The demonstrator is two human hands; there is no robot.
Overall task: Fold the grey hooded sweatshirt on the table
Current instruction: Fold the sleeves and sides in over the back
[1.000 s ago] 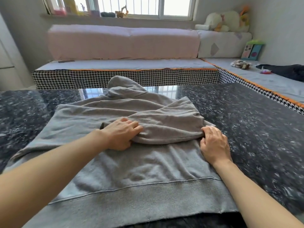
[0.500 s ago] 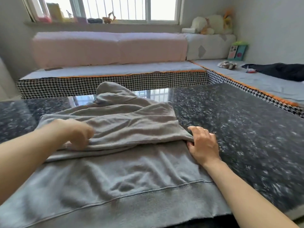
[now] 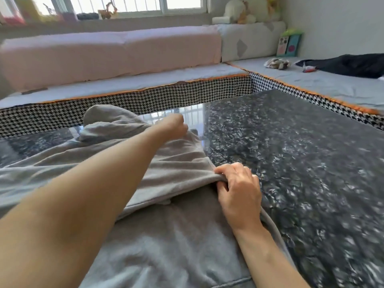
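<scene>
The grey fleece hooded sweatshirt [image 3: 166, 246] lies spread on the dark speckled glossy surface [image 3: 301, 163], its body nearest the camera and a folded-over layer across its middle. The right hand [image 3: 239, 190] rests at the sweatshirt's right edge, fingers curled and pinching the corner of that folded layer against the cloth below. The left forearm reaches diagonally across the garment, and the left hand [image 3: 176, 126] is at the far right edge of the fabric near the hood [image 3: 104, 119]; it is blurred, with fingers bent, and I cannot tell whether it grips cloth. Half a second ago the left hand was at the left side of the folded layer; it has since swept forward and right, while the right hand has kept its hold. Beyond the surface runs a houndstooth-edged bench [image 3: 145, 96] with pink cushions [image 3: 104, 53]; no containers show.
</scene>
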